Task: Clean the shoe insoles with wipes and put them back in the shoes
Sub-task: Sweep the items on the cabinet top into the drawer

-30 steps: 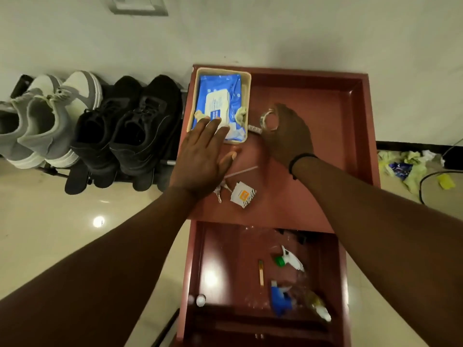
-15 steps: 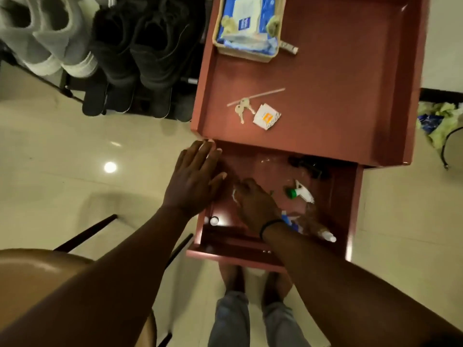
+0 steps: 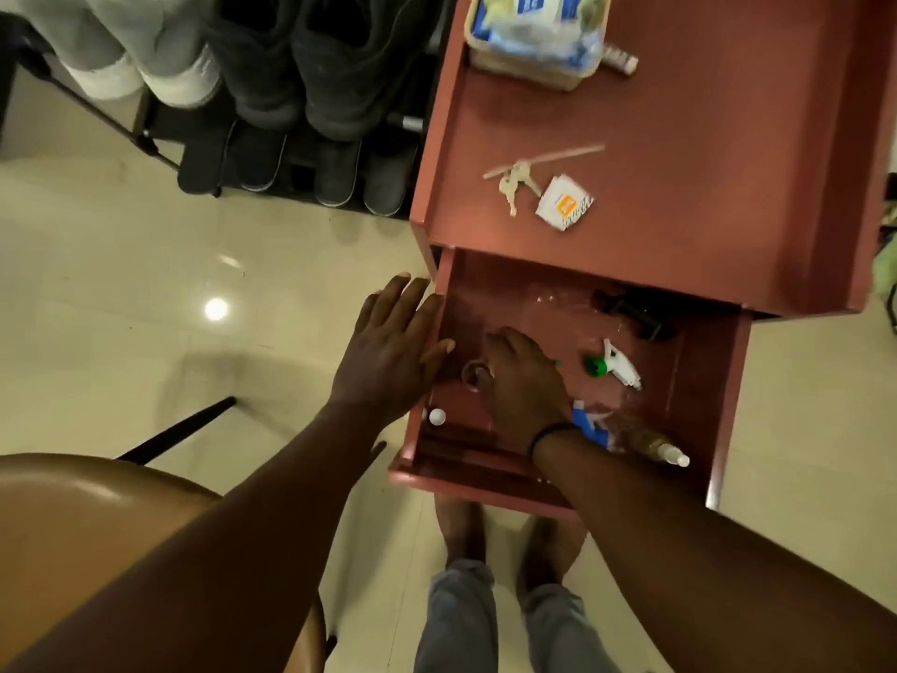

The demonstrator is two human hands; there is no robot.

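wipes pack (image 3: 534,26) in tray (image 3: 524,72) on cabinet top (image 3: 704,162), keys (image 3: 514,182) nearer, shoes (image 3: 301,55) left

drawer (image 3: 699,381) red-brown | shoes (image 3: 340,55) black | wipes pack (image 3: 539,21) blue-white | floor (image 3: 121,284) cream

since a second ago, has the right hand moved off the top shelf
Yes. The right hand has come down from beside the wipes tray on the cabinet top into the open drawer, carrying the tape roll.
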